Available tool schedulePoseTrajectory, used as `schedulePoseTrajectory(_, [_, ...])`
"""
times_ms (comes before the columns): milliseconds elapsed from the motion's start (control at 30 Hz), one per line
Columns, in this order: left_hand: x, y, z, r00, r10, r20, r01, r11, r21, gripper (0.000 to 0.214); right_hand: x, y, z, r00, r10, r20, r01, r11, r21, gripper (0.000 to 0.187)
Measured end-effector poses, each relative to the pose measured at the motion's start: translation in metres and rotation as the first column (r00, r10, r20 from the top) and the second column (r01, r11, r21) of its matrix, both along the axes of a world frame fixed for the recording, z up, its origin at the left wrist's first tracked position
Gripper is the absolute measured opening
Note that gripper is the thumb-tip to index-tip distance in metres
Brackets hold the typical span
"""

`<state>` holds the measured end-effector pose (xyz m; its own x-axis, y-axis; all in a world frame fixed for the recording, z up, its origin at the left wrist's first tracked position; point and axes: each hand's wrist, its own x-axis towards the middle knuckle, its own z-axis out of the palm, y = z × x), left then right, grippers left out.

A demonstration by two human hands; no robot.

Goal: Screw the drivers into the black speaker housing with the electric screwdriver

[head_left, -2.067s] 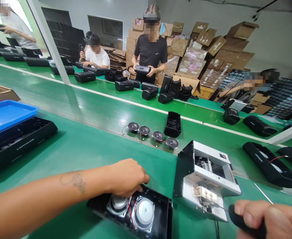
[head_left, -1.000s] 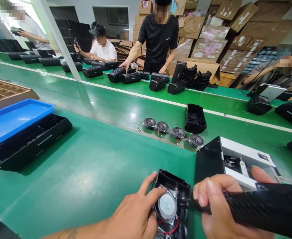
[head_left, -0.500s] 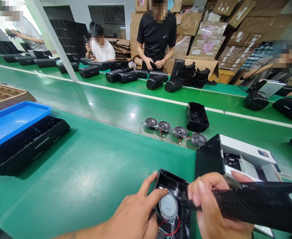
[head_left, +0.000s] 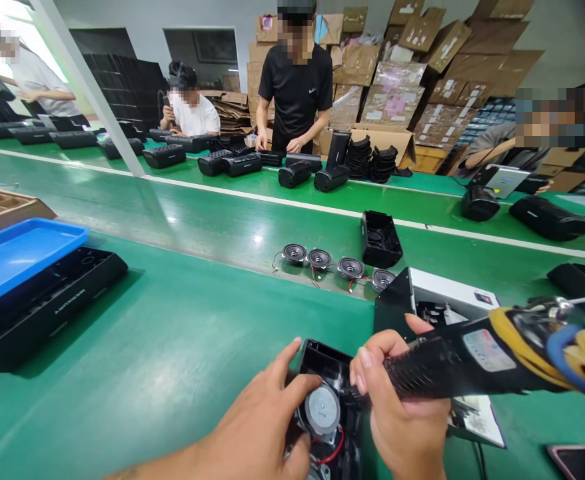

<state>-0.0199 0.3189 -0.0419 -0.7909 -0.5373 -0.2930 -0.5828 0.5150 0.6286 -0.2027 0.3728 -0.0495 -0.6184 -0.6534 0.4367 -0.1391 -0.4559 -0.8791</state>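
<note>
Risk: black tool [head_left: 437,363] could slip and nick silver speaker [head_left: 322,408] or red wire [head_left: 342,445], should left hand [head_left: 267,417] let housing [head_left: 355,430] twist. Housing, hollow side up, lies at near middle of desk [head_left: 172,380]; long axis runs near to far, near end out of view. Left fingers spread loosely, touching housing edge and speaker rim; right hand [head_left: 402,407] wrapped round tool, tip hidden.

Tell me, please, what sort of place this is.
Probably a speaker assembly workshop: loose speaker drivers lie in a row, black casings stand beyond, and cardboard boxes are piled at the back.
</note>
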Motion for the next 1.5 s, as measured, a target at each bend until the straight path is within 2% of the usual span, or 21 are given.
schedulePoseTrajectory(100, [-0.015, -0.003, 0.021, 0.998, -0.02, 0.059, 0.024, 0.998, -0.064, 0.07, 0.0, 0.002, -0.002, 0.999, 0.033, 0.003, -0.033, 0.999, -0.013, 0.063])
schedulePoseTrajectory(200, [-0.032, -0.004, 0.032, 0.987, -0.009, 0.158, 0.014, 1.0, -0.026, 0.052, -0.001, 0.004, -0.004, 0.998, 0.067, 0.008, -0.067, 0.998, -0.019, 0.065])
schedulePoseTrajectory(300, [-0.04, -0.003, 0.03, 0.988, 0.033, 0.15, -0.038, 0.999, 0.033, 0.049, -0.002, 0.005, -0.006, 0.995, 0.1, 0.021, -0.099, 0.995, -0.032, 0.067])
schedulePoseTrajectory(367, [-0.04, -0.001, 0.025, 0.99, 0.058, 0.126, -0.06, 0.998, 0.01, 0.049, -0.003, 0.005, -0.006, 0.995, 0.096, 0.037, -0.095, 0.995, -0.036, 0.073])
schedulePoseTrajectory(533, [-0.035, 0.001, 0.014, 0.996, -0.011, 0.091, 0.018, 0.997, -0.08, 0.04, 0.0, 0.004, -0.003, 0.997, 0.064, 0.043, -0.061, 0.996, -0.066, 0.08])
schedulePoseTrajectory(667, [-0.035, 0.001, 0.014, 0.997, -0.021, 0.072, 0.029, 0.994, -0.107, 0.042, 0.001, 0.004, -0.002, 0.999, 0.044, -0.01, -0.045, 0.997, -0.057, 0.081])
schedulePoseTrajectory(733, [-0.04, 0.002, 0.02, 0.99, -0.019, 0.143, 0.036, 0.992, -0.121, 0.053, 0.0, 0.004, -0.004, 0.999, 0.041, -0.012, -0.041, 0.999, -0.035, 0.081])
schedulePoseTrajectory(867, [-0.053, 0.004, 0.037, 0.947, -0.037, 0.32, 0.091, 0.984, -0.154, 0.074, -0.002, 0.004, -0.011, 0.999, 0.034, -0.003, -0.034, 0.999, 0.0, 0.066])
schedulePoseTrajectory(967, [-0.057, 0.005, 0.042, 0.951, -0.034, 0.308, 0.078, 0.988, -0.131, 0.067, -0.002, 0.005, -0.013, 1.0, 0.031, 0.0, -0.031, 1.0, 0.004, 0.059])
schedulePoseTrajectory(1033, [-0.056, 0.004, 0.039, 0.954, -0.025, 0.3, 0.062, 0.992, -0.114, 0.061, -0.002, 0.006, -0.014, 1.0, 0.03, -0.007, -0.03, 1.0, 0.007, 0.059])
schedulePoseTrajectory(1200, [-0.046, 0.006, 0.02, 0.982, 0.101, 0.156, -0.089, 0.993, -0.083, 0.042, -0.001, 0.009, -0.013, 1.0, 0.01, -0.009, -0.011, 0.999, -0.043, 0.084])
schedulePoseTrajectory(1300, [-0.041, 0.008, 0.013, 0.99, 0.115, 0.08, -0.107, 0.989, -0.097, 0.047, -0.001, 0.009, -0.01, 0.997, 0.082, -0.004, -0.082, 0.99, -0.118, 0.075])
schedulePoseTrajectory(1400, [-0.04, 0.008, 0.013, 0.993, 0.081, 0.085, -0.071, 0.991, -0.114, 0.052, -0.002, 0.008, -0.007, 0.991, 0.132, 0.017, -0.127, 0.974, -0.188, 0.064])
schedulePoseTrajectory(1500, [-0.041, 0.007, 0.014, 0.993, 0.065, 0.1, -0.053, 0.992, -0.118, 0.052, -0.004, 0.009, -0.007, 0.999, 0.012, -0.031, -0.015, 0.992, -0.123, 0.064])
